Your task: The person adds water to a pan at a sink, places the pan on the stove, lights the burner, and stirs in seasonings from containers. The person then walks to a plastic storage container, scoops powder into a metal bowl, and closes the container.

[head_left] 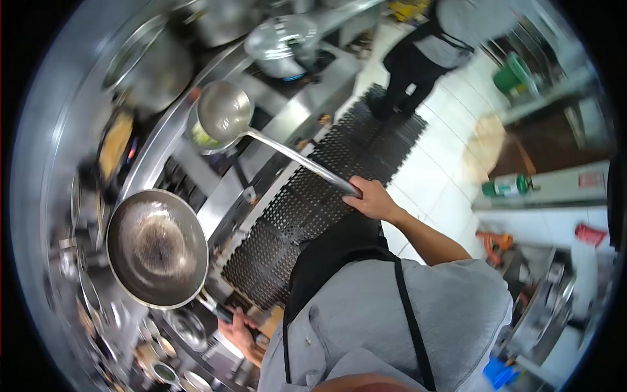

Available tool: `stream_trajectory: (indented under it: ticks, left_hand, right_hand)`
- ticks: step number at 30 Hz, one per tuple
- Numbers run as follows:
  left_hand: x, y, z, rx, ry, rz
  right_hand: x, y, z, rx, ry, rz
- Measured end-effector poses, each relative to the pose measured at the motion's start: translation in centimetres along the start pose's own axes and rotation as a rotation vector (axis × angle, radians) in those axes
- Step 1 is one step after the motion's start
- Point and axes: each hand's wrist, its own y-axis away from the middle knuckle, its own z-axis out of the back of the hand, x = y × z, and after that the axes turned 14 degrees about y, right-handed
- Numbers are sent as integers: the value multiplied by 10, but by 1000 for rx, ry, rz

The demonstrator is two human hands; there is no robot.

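Observation:
My right hand is closed round the end of a long metal ladle handle. The ladle's round bowl is over a pan with something green in it, partly hidden behind the bowl. Lower left, my left hand grips the dark handle of a frying pan. That pan's inside faces me, with a dark, shiny patch in the middle and no food visible in it.
A lidded pot sits over a blue flame. Large pots line the upper left. A person in a dark apron stands beyond the black floor mat. Bowls and utensils crowd the lower left.

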Motion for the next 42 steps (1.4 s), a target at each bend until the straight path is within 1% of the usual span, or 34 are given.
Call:
stream_trajectory:
  ticks: [1, 2, 3, 5, 6, 7, 9, 10, 11, 13, 15, 17, 18, 19, 21, 22, 23, 24, 25, 26, 27, 28, 30, 31, 33, 34, 35, 37, 38, 39, 40, 41, 42]
  left_hand:
    - [-12, 4, -12, 32, -100, -24]
    - [-19, 5, -17, 77, -186, 13]
    - [-30, 19, -25, 93, -248, -32]
    - [-51, 30, -74, 177, -457, -4]
    - [-55, 32, -97, 260, -573, 9]
    - [-51, 35, -124, 290, -619, -4]
    - [-44, 34, -183, 554, -782, -131]
    - [-26, 18, -197, 694, -927, -388]
    - [-35, 32, -254, 798, -1013, -271]
    - [3, 18, -322, 983, -1083, -187]
    - [63, -9, -381, 1276, -996, -199]
    - [99, 1, -466, 1415, -1118, -140]
    - [115, 9, -506, 1448, -1131, -135]
    - [130, 19, -545, 1545, -1135, -118]
    - [164, 38, -615, 1722, -1136, -69]
    - [184, 47, -646, 1775, -1180, -39]
    - [206, 54, -677, 1824, -1220, -12]
    - [235, 59, -704, 1883, -1186, -47]
    - [259, 67, -733, 1938, -1144, -84]
    - [271, 85, -769, 1934, -1142, -84]
    - [282, 108, -805, 1906, -1240, 60]
    - [293, 129, -839, 1872, -1334, 206]
    - [331, 153, -898, 1897, -1320, 216]
    - [345, 164, -921, 1917, -1309, 229]
    - [361, 194, -977, 1955, -1337, 205]
    - [367, 206, -1000, 1982, -1382, 191]
    - [371, 218, -1022, 1982, -1385, 191]
    - [377, 239, -1066, 2046, -1526, 117]
    - [378, 247, -1083, 2053, -1566, 116]
    - [385, 253, -1099, 2090, -1601, 112]
    - [397, 256, -1110, 2116, -1600, 136]
    - [407, 263, -1118, 2152, -1598, 164]
    - [407, 278, -1126, 2169, -1584, 181]
  right_hand:
    - [-31, 15, 8, 13, 21, -57]
    - [-69, 28, 13, 66, 10, -186]
    - [-101, 52, 23, 107, 0, -298]
    - [-167, 90, 51, 79, 211, -387]
    - [-197, 111, 59, 91, 234, -520]
    - [-225, 132, 68, 110, 258, -649]
    - [-260, 177, 89, 103, 290, -853]
    - [-280, 200, 95, 98, 287, -903]
    - [-303, 224, 98, 94, 287, -951]
    - [-338, 267, 91, 53, 233, -1084]
    - [-349, 299, 84, -9, 176, -1224]
    - [-356, 314, 70, -115, 47, -1427]
    - [-363, 324, 55, -209, 55, -1433]
    - [-371, 330, 38, -300, 64, -1436]
    - [-401, 338, -7, -425, -80, -1480]
    - [-397, 329, -2, -485, -298, -1545]
    - [-393, 318, 8, -606, -617, -1535]
    - [-382, 305, 37, -698, -993, -1495]
    - [-384, 297, 48, -826, -1208, -1314]
    - [-385, 286, 78, -847, -1341, -1274]
    - [-392, 276, 106, -870, -1475, -1228]
    - [-412, 273, 117, -872, -1475, -1227]
    - [-450, 273, 142, -1048, -1676, -1321]
    - [-461, 274, 153, -1051, -1679, -1322]
    - [-493, 273, 193, -812, -1624, -1454]
    - [-505, 270, 207, -816, -1602, -1516]
    - [-516, 270, 228, -816, -1604, -1517]
    - [-529, 269, 259, -758, -1414, -1541]
    - [-541, 273, 256, -798, -1295, -1466]
    - [-554, 274, 263, -768, -1257, -1499]
    - [-562, 274, 280, -714, -1122, -1543]
    - [-577, 278, 285, -682, -1035, -1529]
    - [-586, 279, 316, -620, -1050, -1538]
